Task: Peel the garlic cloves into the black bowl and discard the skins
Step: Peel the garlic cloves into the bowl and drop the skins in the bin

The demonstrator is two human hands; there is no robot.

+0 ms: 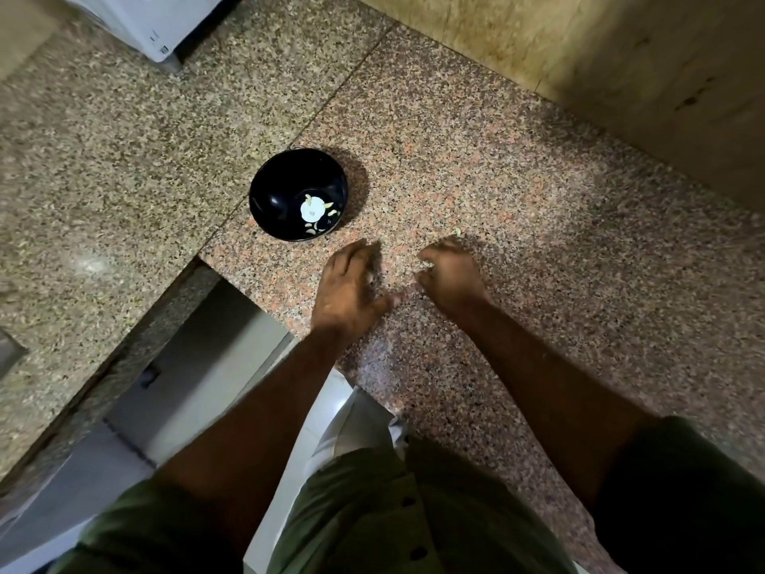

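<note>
The black bowl (271, 192) stands on the speckled granite counter (517, 192). Inside it lie a white garlic piece (311, 209) and a few small pale cloves or skins beside it. My left hand (350, 290) rests flat on the counter just right of and below the bowl, fingers spread and blurred. My right hand (451, 275) is curled, with pale bits of garlic skin (426, 265) showing between its fingers. A small pale scrap (458, 231) lies on the counter just beyond my right hand.
The counter's front edge runs diagonally at the lower left, with a recess (198, 358) below it. A white appliance (157, 22) stands at the far left back. A tan wall (600, 64) borders the counter at the back right. A white bag (360, 424) hangs near my body.
</note>
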